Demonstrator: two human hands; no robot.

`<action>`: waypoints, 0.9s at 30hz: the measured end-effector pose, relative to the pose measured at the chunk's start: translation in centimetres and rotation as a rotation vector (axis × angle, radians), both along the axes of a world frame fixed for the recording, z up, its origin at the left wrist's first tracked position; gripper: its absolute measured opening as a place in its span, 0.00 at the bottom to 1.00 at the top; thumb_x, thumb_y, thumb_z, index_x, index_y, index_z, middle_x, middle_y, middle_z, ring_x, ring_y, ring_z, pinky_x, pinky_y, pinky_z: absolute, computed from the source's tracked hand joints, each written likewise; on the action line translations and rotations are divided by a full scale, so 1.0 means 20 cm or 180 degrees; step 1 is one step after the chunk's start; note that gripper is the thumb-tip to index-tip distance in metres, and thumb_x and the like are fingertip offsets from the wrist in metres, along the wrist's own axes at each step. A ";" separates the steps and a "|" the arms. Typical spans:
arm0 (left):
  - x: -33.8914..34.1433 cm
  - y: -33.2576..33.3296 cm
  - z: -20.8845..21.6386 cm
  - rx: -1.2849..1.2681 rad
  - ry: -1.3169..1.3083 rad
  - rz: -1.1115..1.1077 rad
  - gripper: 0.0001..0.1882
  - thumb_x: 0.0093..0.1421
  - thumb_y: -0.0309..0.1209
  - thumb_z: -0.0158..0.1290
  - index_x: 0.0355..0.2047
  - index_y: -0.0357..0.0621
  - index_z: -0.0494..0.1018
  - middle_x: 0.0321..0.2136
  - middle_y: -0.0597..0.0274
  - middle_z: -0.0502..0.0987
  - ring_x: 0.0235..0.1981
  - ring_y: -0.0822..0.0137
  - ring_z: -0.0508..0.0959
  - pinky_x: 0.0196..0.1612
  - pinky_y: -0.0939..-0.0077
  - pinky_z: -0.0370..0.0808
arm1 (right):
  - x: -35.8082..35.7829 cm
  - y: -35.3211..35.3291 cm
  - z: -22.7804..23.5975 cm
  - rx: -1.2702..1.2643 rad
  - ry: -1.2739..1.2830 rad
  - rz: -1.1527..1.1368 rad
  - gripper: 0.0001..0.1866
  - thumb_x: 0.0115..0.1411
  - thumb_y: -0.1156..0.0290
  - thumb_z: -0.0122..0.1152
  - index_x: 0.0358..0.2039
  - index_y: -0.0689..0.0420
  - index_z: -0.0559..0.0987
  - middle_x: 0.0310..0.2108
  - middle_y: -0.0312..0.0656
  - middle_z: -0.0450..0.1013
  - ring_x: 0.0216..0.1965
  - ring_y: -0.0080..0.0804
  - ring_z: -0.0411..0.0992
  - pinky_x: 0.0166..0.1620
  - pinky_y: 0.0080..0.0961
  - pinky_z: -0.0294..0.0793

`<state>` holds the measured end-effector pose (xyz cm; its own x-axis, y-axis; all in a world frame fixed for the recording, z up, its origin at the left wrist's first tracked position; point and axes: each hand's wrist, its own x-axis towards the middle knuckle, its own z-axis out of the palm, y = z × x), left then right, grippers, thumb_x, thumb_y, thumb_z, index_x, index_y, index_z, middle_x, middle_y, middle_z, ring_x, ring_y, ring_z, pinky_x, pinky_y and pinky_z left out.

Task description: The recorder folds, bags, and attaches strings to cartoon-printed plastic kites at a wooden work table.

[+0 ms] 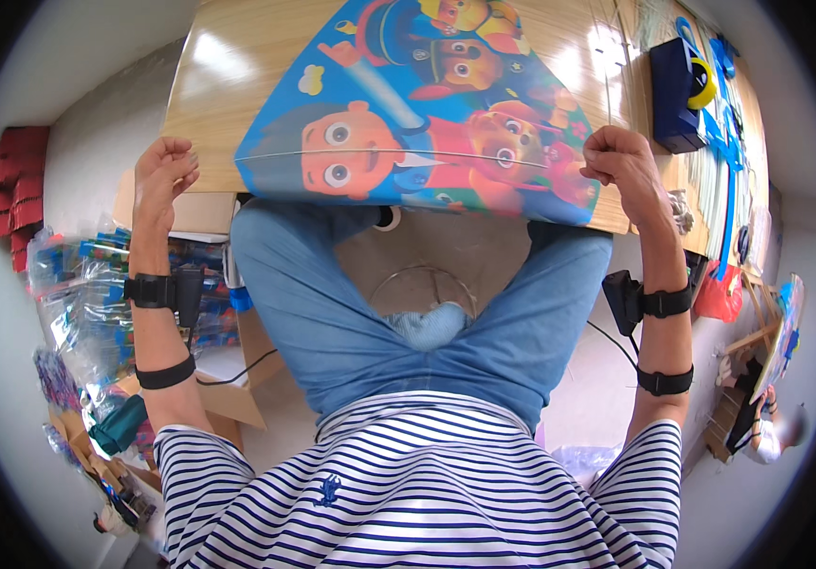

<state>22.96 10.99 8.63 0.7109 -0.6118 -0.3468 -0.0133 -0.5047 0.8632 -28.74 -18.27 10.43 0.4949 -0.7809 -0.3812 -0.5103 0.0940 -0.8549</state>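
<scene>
A large printed sheet (pixel 284 114), blue with cartoon figures and shaped like a kite, lies on the wooden table in front of me. Across its near part runs a thin pale rod or cord (pixel 379 151), slightly bowed in this view. My left hand (pixel 163 175) is raised beyond the sheet's left corner, thumb and fingers pinched together. Near the right corner my right hand (pixel 624 169) makes a similar pinch. Whatever either hand holds is too thin or too hidden to make out. The line's visible ends stop short of both hands.
On the table's right stand a dark blue box (pixel 673 95) with a yellow roll (pixel 703 83), blue strips (pixel 732 180) and thin rods. A red bag (pixel 719 294) hangs below. Plastic-wrapped packs (pixel 85 294) and an open carton (pixel 228 403) lie left. Another person (pixel 770 438) is far right.
</scene>
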 end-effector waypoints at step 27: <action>-0.05 -0.10 -0.25 0.0405 -0.1001 -0.0286 0.12 0.51 0.17 0.64 0.37 0.37 0.77 0.22 0.64 0.78 0.23 0.76 0.75 0.25 0.79 0.71 | 0.02 0.15 0.35 -0.0725 -0.0113 -0.0091 0.04 0.59 0.72 0.55 0.32 0.59 0.75 0.25 0.30 0.63 0.25 0.15 0.56 0.32 0.16 0.59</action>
